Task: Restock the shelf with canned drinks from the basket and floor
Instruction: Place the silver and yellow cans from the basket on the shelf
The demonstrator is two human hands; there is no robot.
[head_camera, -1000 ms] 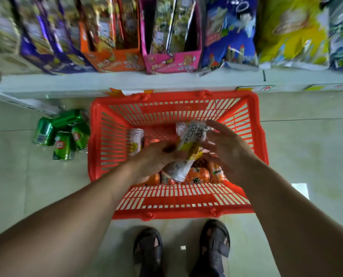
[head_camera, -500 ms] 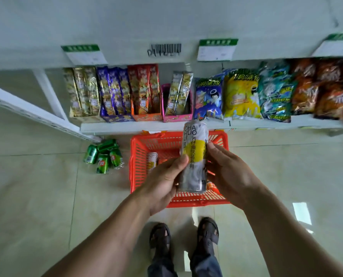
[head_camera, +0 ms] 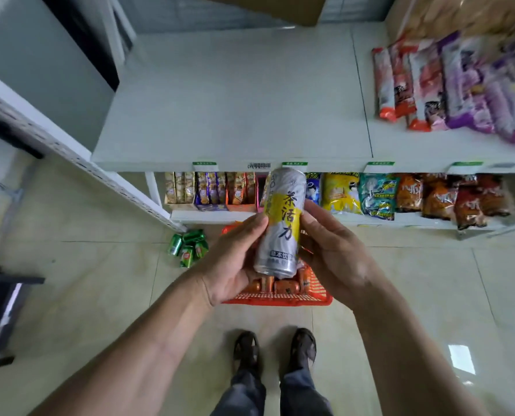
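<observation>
A tall silver can with a yellow label (head_camera: pixel 282 223) is held upright between both hands, in front of the white shelf's front edge. My left hand (head_camera: pixel 235 262) grips its left side and my right hand (head_camera: pixel 329 250) its right side. Below them on the floor sits the red basket (head_camera: pixel 280 300), mostly hidden by my hands, with orange cans (head_camera: pixel 280 285) lying in it. Several green cans (head_camera: pixel 188 246) lie on the floor left of the basket. The white shelf (head_camera: pixel 235 97) above has a wide bare surface.
Snack packets (head_camera: pixel 448 82) lie on the right part of the white shelf. The lower shelf (head_camera: pixel 208 216) holds boxed snacks and chip bags (head_camera: pixel 379 195). A white slanted upright (head_camera: pixel 70 157) runs along the left. My feet (head_camera: pixel 275 349) stand on pale floor tiles.
Both hands have lifted the silver can out of the basket to the height of the white shelf's edge. The view has tilted up, so the shelf top now shows.
</observation>
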